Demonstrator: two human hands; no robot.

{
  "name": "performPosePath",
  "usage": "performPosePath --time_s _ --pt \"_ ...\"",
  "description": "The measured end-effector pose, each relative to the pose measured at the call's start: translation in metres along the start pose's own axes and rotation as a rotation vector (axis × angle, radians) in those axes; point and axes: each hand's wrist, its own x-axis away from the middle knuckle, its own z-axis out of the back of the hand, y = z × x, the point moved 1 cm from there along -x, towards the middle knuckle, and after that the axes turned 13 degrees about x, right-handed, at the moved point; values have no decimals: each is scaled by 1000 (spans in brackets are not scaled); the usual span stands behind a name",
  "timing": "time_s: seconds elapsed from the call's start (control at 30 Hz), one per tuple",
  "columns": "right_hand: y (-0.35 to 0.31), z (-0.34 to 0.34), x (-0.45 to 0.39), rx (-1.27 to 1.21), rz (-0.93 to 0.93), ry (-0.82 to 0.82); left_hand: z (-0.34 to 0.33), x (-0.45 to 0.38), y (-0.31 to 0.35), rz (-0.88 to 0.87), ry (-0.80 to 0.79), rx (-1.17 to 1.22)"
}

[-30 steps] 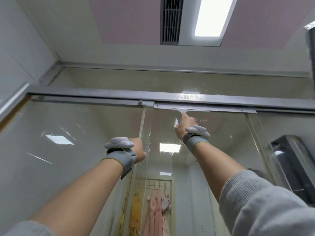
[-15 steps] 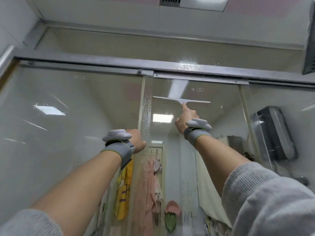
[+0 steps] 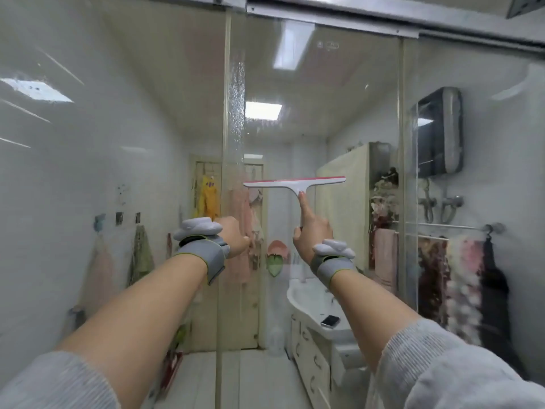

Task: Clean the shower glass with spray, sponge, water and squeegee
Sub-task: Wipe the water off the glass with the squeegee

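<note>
A white squeegee (image 3: 295, 182) with a red blade edge lies flat against the shower glass (image 3: 339, 119) at mid height. My right hand (image 3: 309, 228) grips its handle from below, with the index finger stretched up along the stem. My left hand (image 3: 234, 236) is closed around the vertical edge of the glass door (image 3: 225, 128), level with my right wrist. Water drops cling to a strip of glass just right of that edge. No spray bottle or sponge is in view.
The metal top rail (image 3: 354, 8) runs across the top. Through the glass I see a washbasin cabinet (image 3: 312, 335) with a phone (image 3: 330, 321) on it, a dark water heater (image 3: 438, 131), towels on a rail (image 3: 442, 227) and a wooden door (image 3: 236, 290).
My right hand has pulled the squeegee down the glass from just under the top rail to mid height. My view has tilted down with it. My left hand has stayed on the door edge.
</note>
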Motion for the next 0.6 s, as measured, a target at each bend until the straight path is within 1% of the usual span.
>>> performPosePath --time_s 0.07,0.13,0.17,0.2,0.23,0.3,0.33,0.47,0.53,0.6 --pt "11 -14 34 -26 1 -87 -26 19 -8 7 -67 -25" --pt "24 -34 70 -32 9 -105 -53 40 -16 38 -131 -23" --pt "27 -39 76 -21 14 -95 -55 42 -14 32 -131 -13" --pt "36 -54 99 -16 2 -159 -74 55 -21 59 -177 -19" --pt "40 -62 109 -16 8 -175 -81 59 -23 68 -204 -33" --pt "49 -80 138 -22 4 -224 -101 73 -33 108 -227 -27" --pt "51 -83 142 -22 3 -224 -103 73 -35 101 -206 -15" --pt "66 -107 192 -11 -11 -318 -138 98 -52 150 -260 -25" --pt "71 -120 223 16 -50 -414 -153 112 -60 162 -293 -32" --pt "77 -134 249 45 -66 -457 -166 126 -68 181 -334 -45"
